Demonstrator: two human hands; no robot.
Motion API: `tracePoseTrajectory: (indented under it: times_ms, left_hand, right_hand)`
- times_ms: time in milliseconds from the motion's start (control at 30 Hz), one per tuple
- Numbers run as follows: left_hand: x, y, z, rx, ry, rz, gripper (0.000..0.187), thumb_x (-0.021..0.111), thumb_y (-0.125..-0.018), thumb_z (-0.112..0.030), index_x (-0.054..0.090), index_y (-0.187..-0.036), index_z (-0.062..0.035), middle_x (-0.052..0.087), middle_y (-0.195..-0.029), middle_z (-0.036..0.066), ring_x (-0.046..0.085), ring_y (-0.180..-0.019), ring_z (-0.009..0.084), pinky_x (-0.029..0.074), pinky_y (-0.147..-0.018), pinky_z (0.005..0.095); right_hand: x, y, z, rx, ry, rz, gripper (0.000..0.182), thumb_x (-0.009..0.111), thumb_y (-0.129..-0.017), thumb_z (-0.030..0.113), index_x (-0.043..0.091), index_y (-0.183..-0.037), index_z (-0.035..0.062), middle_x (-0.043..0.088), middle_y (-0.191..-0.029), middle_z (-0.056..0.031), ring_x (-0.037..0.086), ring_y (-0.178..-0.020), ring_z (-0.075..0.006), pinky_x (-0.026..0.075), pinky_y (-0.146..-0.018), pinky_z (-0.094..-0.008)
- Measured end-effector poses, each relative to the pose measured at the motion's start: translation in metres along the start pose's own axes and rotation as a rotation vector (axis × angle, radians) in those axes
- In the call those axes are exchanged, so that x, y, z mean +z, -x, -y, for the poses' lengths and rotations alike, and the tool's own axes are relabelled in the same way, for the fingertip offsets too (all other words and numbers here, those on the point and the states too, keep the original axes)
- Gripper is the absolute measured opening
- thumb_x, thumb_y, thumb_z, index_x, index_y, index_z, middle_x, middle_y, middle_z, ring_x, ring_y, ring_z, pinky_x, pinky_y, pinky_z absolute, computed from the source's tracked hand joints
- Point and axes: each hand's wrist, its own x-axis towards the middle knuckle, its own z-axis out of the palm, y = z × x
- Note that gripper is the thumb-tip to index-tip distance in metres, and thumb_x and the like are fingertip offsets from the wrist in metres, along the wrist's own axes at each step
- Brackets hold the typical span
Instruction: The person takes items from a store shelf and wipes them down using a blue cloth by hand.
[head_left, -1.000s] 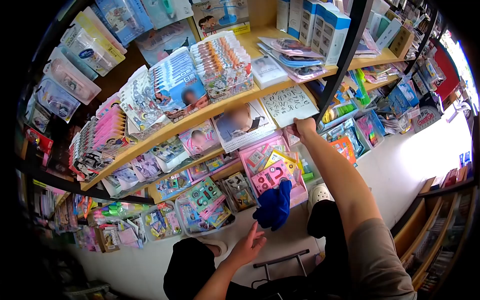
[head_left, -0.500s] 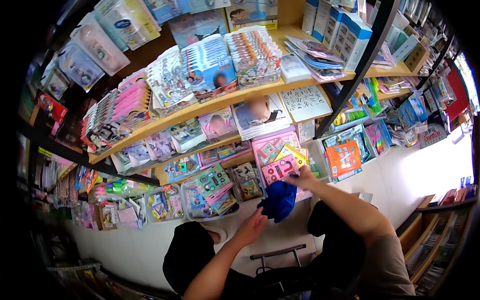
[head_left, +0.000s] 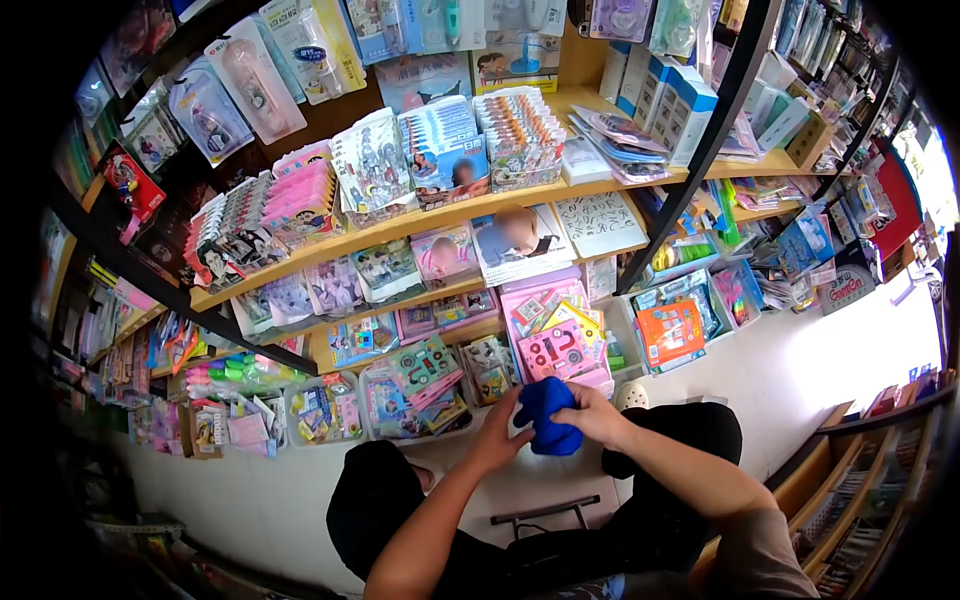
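A bunched blue cloth [head_left: 549, 412] is in front of me, above the floor between my knees. My right hand [head_left: 597, 415] grips it from the right, with the thumb pressed on its front. On the other side my left hand [head_left: 498, 432] holds the cloth's left edge between thumb and fingers; part of those fingers is behind it. Just beyond the cloth lies a pink box with a cassette-like print [head_left: 556, 347], among other small colorful packs.
A low row of clear bins holds stationery, including a bin with an orange pack [head_left: 672, 333] and one with green booklets [head_left: 425, 366]. Above runs a wooden shelf [head_left: 400, 224] of packaged goods. A black shelf post [head_left: 700, 150] rises at right. A small folding stool [head_left: 545, 515] is below me.
The cloth has gone from hanging loosely from my right hand to a compact bundle closer to me. My left hand has closed onto it. The view has shifted slightly.
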Motion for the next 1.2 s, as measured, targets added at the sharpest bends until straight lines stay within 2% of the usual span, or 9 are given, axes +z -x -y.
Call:
tracePoseTrajectory:
  times_ms: [67,167,267,333,500,733,833,1033,1200]
  left_hand:
    - [0.0,-0.001,0.01,0.127,0.052,0.156,0.05,0.065,-0.081,-0.02,0.045,-0.123,-0.0017,0.048,-0.123,0.016,0.053,-0.103,0.021,0.043,-0.088,0.0331]
    - [-0.018,-0.009,-0.037,-0.364,0.139,0.546,0.041,0.064,-0.081,-0.021,0.052,-0.115,-0.0014,0.059,-0.106,0.012,0.056,-0.094,0.0187,0.044,-0.083,0.0313]
    - [-0.013,-0.005,-0.036,-0.468,0.461,0.448,0.028,0.065,-0.08,-0.022,0.058,-0.099,-0.0027,0.061,-0.084,0.005,0.056,-0.079,0.0142,0.045,-0.073,0.0268]
    - [-0.025,-0.008,-0.033,-0.461,0.322,0.408,0.024,0.064,-0.081,-0.021,0.057,-0.094,-0.0033,0.057,-0.079,0.003,0.053,-0.074,0.011,0.044,-0.068,0.0259]
    - [-0.044,-0.012,-0.02,-0.402,0.283,0.141,0.023,0.067,-0.077,-0.014,0.052,-0.091,-0.0044,0.051,-0.079,0.0,0.048,-0.074,0.01,0.04,-0.065,0.0238]
    - [-0.052,-0.02,-0.033,-0.574,0.842,0.296,0.018,0.062,-0.077,-0.007,0.047,-0.086,-0.0064,0.044,-0.081,-0.002,0.042,-0.074,0.0085,0.036,-0.069,0.0208]
    - [-0.054,-0.021,-0.039,-0.584,0.602,0.293,0.019,0.061,-0.076,-0.004,0.048,-0.088,-0.0061,0.044,-0.083,-0.002,0.043,-0.077,0.008,0.037,-0.069,0.0217]
    - [-0.051,-0.027,-0.041,-0.205,0.285,-0.02,0.026,0.065,-0.075,-0.007,0.051,-0.096,-0.0028,0.054,-0.083,0.003,0.052,-0.08,0.014,0.042,-0.072,0.0268]
    - [-0.064,-0.03,-0.044,-0.069,-0.117,0.158,0.028,0.066,-0.075,-0.009,0.051,-0.098,-0.0019,0.059,-0.083,0.012,0.057,-0.076,0.023,0.044,-0.069,0.0302]
  right_hand:
    - [0.009,0.003,-0.003,-0.072,-0.091,0.026,0.027,0.062,-0.081,0.012,0.055,-0.106,0.0038,0.061,-0.088,-0.0034,0.058,-0.078,-0.0119,0.048,-0.073,-0.0278]
    - [0.007,-0.002,-0.002,0.018,-0.228,-0.033,0.027,0.063,-0.083,0.016,0.055,-0.105,0.003,0.061,-0.088,-0.0039,0.058,-0.08,-0.012,0.048,-0.075,-0.0277]
    - [-0.004,-0.027,-0.012,0.141,-0.313,-0.16,0.033,0.059,-0.086,0.022,0.053,-0.111,0.0018,0.061,-0.096,-0.0073,0.059,-0.085,-0.0145,0.048,-0.076,-0.0282]
    - [-0.008,-0.038,-0.013,0.184,-0.306,-0.216,0.034,0.057,-0.087,0.024,0.054,-0.112,0.0018,0.06,-0.1,-0.0089,0.058,-0.088,-0.0152,0.048,-0.077,-0.0283]
    - [-0.012,-0.037,-0.009,0.218,-0.128,0.139,0.027,0.058,-0.081,0.017,0.057,-0.105,0.0041,0.059,-0.094,-0.0035,0.055,-0.085,-0.0113,0.044,-0.074,-0.0237]
    - [-0.01,-0.029,-0.021,0.175,-0.206,0.339,0.019,0.056,-0.071,0.005,0.058,-0.09,0.0075,0.055,-0.081,0.0013,0.05,-0.076,-0.0083,0.039,-0.066,-0.0217]
    - [-0.014,-0.027,-0.02,0.211,-0.291,0.269,0.023,0.055,-0.07,0.0,0.057,-0.091,0.0065,0.056,-0.082,0.0019,0.052,-0.078,-0.0078,0.04,-0.068,-0.0205]
    - [-0.027,-0.034,-0.016,0.211,-0.332,0.099,0.02,0.056,-0.072,0.0,0.058,-0.091,0.0049,0.058,-0.084,-0.002,0.056,-0.077,-0.0106,0.044,-0.069,-0.0222]
    - [-0.032,-0.037,-0.019,0.147,-0.221,0.101,0.016,0.058,-0.074,0.002,0.059,-0.09,0.0046,0.059,-0.084,-0.002,0.057,-0.075,-0.0107,0.045,-0.067,-0.0226]
